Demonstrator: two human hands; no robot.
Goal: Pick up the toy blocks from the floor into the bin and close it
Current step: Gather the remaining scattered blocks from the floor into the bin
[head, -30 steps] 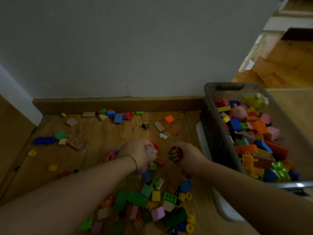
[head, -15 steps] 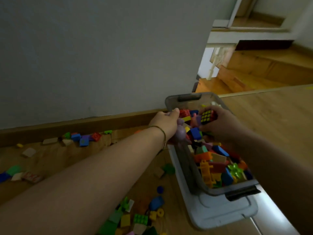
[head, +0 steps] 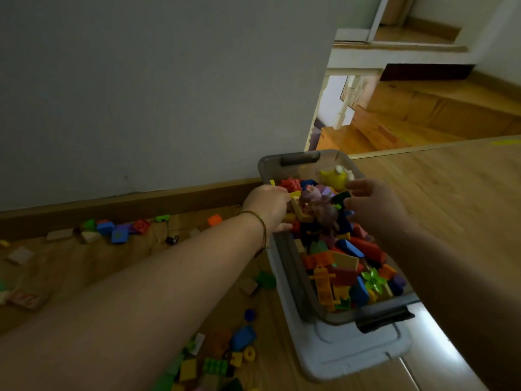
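Grey see-through plastic formed the bin, which stood on the wooden floor by the wall's baseboard, uncovered and resting on top of its own pale lid. We saw it heaped with blocks in many colours, with a yellow toy at the far end.

Both of our hands were over the far half of the bin. Our left hand, a thin bracelet round its wrist, was above the bin's left rim with the thumb straight. Its fingers pointed away and were mostly hidden behind the back of the hand. They looked loosened, gripping nothing we could make out. Our right hand had its fingers spread and held nothing.

Between the two hands sat a blurred purple toy with a beige piece just beside it, above the heap. We could not tell whether the beige piece touched the left hand.

More blocks lay scattered on the floor near our left forearm, and another cluster lay along the baseboard. Wooden stairs rose beyond the wall's corner.
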